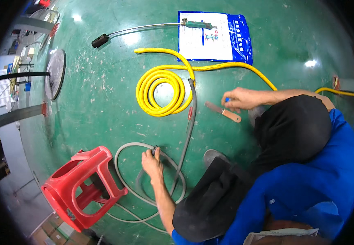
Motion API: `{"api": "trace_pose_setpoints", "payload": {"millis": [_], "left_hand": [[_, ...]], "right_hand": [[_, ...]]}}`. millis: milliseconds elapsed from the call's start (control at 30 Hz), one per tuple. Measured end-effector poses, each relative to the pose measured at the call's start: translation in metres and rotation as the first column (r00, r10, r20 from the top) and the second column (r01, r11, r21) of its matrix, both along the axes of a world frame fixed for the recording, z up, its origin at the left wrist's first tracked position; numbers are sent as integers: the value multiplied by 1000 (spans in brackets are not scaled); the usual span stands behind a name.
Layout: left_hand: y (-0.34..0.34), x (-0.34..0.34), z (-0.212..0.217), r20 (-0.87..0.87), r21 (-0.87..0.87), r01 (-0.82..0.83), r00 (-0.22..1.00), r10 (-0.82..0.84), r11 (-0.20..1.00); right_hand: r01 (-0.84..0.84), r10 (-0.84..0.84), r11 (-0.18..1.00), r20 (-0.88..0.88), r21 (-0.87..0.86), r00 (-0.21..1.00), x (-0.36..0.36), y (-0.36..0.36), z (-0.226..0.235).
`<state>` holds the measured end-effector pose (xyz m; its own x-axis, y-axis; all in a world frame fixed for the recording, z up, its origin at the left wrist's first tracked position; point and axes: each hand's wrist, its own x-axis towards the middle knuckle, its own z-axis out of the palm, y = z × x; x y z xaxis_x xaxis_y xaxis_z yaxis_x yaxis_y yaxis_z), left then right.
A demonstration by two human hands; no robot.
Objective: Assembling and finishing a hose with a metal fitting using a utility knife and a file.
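Observation:
My left hand is closed around the end of a grey hose that loops over the green floor in front of my knees. My right hand reaches out to the right and pinches a small blue object between its fingertips. Just below that hand lies a flat blade with a wooden handle. A yellow corrugated hose is coiled between the two hands, and its tail runs off to the right.
A red plastic stool lies tipped at the lower left, touching the grey loop. A blue and white bag and a metal wand with a black tip lie farther off. A round grey disc leans at the left.

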<state>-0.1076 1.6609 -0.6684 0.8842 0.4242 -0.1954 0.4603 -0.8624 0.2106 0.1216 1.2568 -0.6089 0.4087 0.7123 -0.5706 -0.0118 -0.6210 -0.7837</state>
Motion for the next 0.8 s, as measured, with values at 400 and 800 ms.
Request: {"api": "trace_pose_setpoints", "payload": {"millis": [400, 800], "left_hand": [[-110, 75, -35, 145, 14, 151, 978, -152, 988], [-112, 47, -23, 331, -281, 80, 943, 19, 956]], "right_hand": [[295, -286, 955, -195, 16, 938, 9, -14, -23], [434, -426, 901, -175, 9, 888, 26, -18, -26]]}}
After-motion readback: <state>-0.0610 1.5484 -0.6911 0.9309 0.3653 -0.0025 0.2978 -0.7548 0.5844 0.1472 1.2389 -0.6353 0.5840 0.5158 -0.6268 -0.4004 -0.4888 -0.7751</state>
